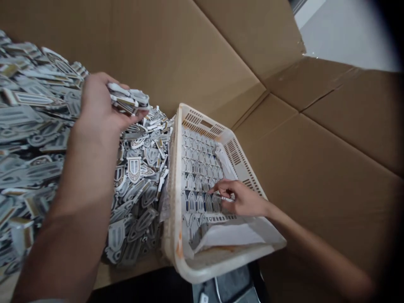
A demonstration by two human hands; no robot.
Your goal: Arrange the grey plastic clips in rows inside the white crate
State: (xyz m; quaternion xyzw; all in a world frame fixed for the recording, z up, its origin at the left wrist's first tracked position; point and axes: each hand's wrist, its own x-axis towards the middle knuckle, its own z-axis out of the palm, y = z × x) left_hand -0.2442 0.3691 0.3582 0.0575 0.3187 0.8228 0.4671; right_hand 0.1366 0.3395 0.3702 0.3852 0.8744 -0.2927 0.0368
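My left hand [100, 99] is raised over a loose heap, its fingers wrapped round a small bunch of white and grey shield-shaped plastic pieces [129, 99]. Inside a white plastic basket [177, 176], my right hand [244, 200] pinches one thin shield-shaped piece [227, 199] between thumb and fingers, low over the rows. Similar pieces [197, 158] stand in neat rows across the basket floor. Part of the rows is hidden behind my right hand.
A large heap of the same pieces [134, 168] spreads left of the basket. White paper sheets [233, 235] lie in the basket's near end and along its right side. Tall cardboard walls [176, 54] rise behind and to the right. Below the basket shows a dark object with a metal bar [217, 290].
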